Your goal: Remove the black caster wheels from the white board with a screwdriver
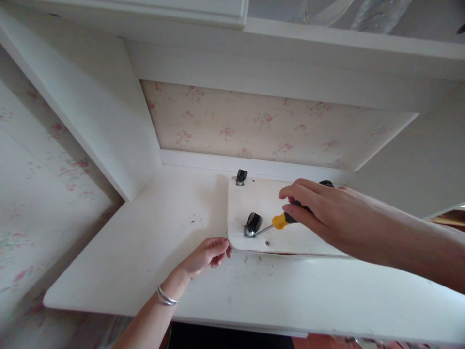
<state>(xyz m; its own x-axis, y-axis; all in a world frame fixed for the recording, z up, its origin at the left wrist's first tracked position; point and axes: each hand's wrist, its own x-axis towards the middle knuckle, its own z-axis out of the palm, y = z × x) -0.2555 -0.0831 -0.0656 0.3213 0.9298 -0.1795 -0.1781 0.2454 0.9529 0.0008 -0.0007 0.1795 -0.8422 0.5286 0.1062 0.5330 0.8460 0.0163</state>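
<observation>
A white board (269, 201) with small black castor wheels lies flat on a white desk top (152, 242). One castor (252, 224) sits near the board's front left corner, another castor (240, 177) at its back left. My right hand (319, 211) is closed round a screwdriver (281, 221) with a yellow and black handle; its tip rests on the near castor's metal plate. My left hand (209, 254), with bangles on the wrist, has its fingers curled against the board's front left edge.
The desk sits in a white alcove with floral wallpaper (269, 126) behind, a white side panel (105, 111) on the left and a shelf above. A loose screw hole (268, 243) shows on the board. Small dark specks lie on the desk.
</observation>
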